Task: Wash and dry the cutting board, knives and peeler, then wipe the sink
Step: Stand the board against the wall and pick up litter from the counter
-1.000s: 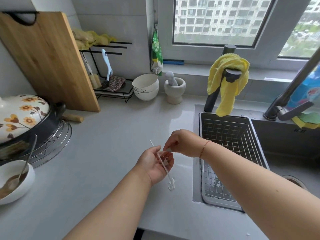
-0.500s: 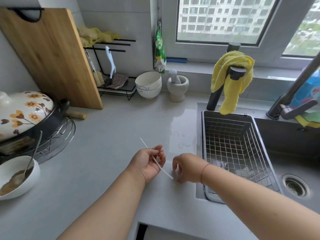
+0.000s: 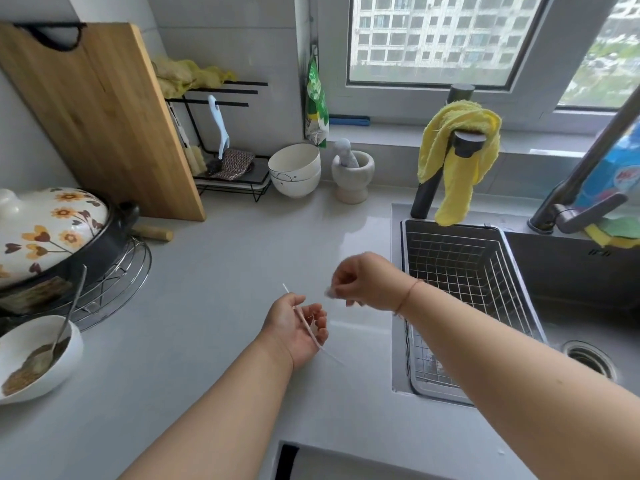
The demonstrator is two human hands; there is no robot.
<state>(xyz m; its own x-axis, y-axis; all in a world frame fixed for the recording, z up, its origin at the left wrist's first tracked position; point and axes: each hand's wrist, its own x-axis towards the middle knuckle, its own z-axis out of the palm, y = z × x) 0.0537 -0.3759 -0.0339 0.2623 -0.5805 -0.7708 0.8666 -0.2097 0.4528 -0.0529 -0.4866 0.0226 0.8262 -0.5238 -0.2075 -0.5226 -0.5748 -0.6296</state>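
With the cutting board [image 3: 93, 116] propped at the far left and the peeler [image 3: 219, 128] racked, the left hand [image 3: 298, 329] holds a thin white strip [image 3: 311, 327], the right hand [image 3: 363, 282] pinches a scrap [image 3: 329, 292]; probably tidying, sink [image 3: 588, 289] wiping next.

Right hand [image 3: 367, 282] lifts off the counter [image 3: 214, 271], now pinching a small white bit [image 3: 329, 292] above the left hand [image 3: 298, 327]; the thin white stick [image 3: 304, 320] now lies across that palm.
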